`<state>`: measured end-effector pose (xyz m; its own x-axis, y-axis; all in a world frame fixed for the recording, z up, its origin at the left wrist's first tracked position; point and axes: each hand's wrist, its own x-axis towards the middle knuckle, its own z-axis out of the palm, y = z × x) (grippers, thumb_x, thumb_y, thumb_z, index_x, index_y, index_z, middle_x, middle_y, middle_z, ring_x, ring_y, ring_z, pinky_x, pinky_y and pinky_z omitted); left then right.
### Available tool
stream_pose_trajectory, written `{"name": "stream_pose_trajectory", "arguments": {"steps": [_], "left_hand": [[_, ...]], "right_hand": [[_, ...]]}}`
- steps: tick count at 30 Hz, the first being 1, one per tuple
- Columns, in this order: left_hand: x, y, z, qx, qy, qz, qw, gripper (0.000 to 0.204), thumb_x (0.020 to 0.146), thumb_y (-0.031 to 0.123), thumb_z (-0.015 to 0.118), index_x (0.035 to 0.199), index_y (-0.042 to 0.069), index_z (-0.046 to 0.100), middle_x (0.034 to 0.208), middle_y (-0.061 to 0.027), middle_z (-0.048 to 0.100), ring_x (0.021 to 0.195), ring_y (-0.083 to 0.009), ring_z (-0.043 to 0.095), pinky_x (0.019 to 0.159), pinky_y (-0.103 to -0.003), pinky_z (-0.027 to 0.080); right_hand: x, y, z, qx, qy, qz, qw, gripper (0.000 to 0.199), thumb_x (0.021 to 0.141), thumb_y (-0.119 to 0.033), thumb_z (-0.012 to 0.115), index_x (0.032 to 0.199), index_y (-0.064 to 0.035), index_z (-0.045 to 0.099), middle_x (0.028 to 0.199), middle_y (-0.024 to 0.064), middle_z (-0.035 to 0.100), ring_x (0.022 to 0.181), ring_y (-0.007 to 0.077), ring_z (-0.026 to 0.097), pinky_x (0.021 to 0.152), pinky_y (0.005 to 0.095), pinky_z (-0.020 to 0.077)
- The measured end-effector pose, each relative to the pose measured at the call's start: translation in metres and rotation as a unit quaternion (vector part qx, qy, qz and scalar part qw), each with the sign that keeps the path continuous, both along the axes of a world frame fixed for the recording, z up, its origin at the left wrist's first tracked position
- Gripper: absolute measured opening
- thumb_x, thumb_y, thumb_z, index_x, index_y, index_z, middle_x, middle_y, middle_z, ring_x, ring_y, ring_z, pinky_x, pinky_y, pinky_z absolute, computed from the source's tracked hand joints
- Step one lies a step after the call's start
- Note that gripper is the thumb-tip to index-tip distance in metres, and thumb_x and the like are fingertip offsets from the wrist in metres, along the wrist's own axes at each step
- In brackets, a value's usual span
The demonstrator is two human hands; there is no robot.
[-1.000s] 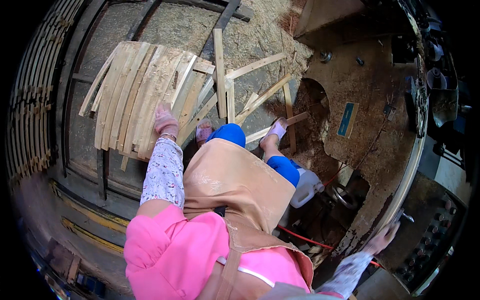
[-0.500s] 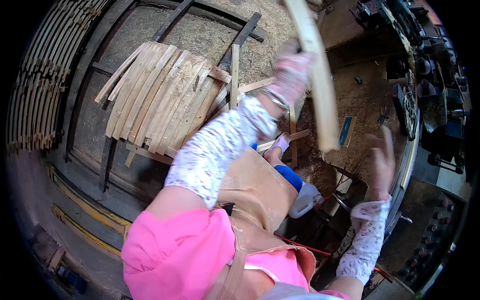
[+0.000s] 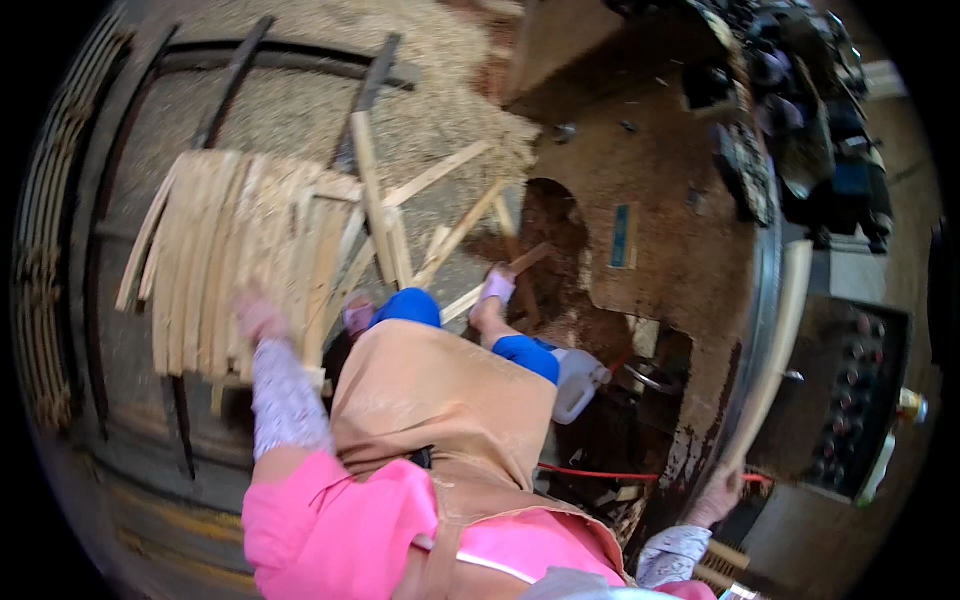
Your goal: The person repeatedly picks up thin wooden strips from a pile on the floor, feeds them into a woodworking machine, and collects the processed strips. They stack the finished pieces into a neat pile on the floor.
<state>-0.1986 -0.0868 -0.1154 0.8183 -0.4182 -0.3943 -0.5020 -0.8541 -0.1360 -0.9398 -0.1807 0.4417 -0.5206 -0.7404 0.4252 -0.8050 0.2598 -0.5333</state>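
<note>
We have our left hand [image 3: 262,316] on or just above one stack [image 3: 205,265] of slats, too blurred to count; how wide its fingers stand, we cannot tell. Our right hand [image 3: 714,498] is at the near end of one slat [image 3: 785,335] along one rail [image 3: 761,320]; whether its fingers grip, we cannot tell. Between our hands are two sandals [image 3: 494,290] and one jug [image 3: 575,385]

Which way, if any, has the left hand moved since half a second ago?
Yes, leftward: the left hand was right of the stacked wood strips; now it is over them.
</note>
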Motion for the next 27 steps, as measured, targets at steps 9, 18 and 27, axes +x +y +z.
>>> {"name": "stream_pose_trajectory", "arguments": {"steps": [9, 18, 27], "left_hand": [[-0.016, -0.035, 0.06, -0.16, 0.154, 0.072, 0.972, 0.062, 0.083, 0.014, 0.065, 0.144, 0.006, 0.052, 0.144, -0.0223, 0.056, 0.128, -0.0376, 0.058, 0.105, -0.044, 0.05], [-0.104, -0.255, 0.314, -0.688, 0.527, 0.175, 0.468, 0.017, 0.094, 0.017, 0.066, 0.103, 0.002, 0.068, 0.088, -0.0023, 0.065, 0.081, -0.0137, 0.062, 0.072, -0.031, 0.052], [-0.307, -0.288, 0.482, -0.574, 0.737, -0.14, 0.329, 0.083, 0.087, 0.029, 0.076, 0.154, -0.001, 0.037, 0.151, -0.0238, 0.05, 0.139, -0.033, 0.051, 0.115, -0.04, 0.042]], "right_hand": [[0.007, -0.228, -0.004, 0.066, 0.068, 0.088, 0.992, 0.039, 0.102, -0.021, 0.06, 0.129, 0.0058, 0.066, 0.126, 0.0152, 0.071, 0.118, 0.0219, 0.065, 0.105, 0.0336, 0.047], [0.307, -0.231, -0.03, 0.173, 0.038, 0.522, 0.834, 0.047, 0.092, -0.008, 0.071, 0.138, -0.0057, 0.063, 0.141, 0.011, 0.062, 0.131, 0.0226, 0.057, 0.114, 0.0341, 0.0424], [0.166, -0.102, 0.037, 0.036, -0.037, 0.291, 0.955, 0.064, 0.098, -0.001, 0.057, 0.158, -0.0004, 0.033, 0.159, 0.0138, 0.04, 0.141, 0.022, 0.045, 0.117, 0.0337, 0.036]]}}
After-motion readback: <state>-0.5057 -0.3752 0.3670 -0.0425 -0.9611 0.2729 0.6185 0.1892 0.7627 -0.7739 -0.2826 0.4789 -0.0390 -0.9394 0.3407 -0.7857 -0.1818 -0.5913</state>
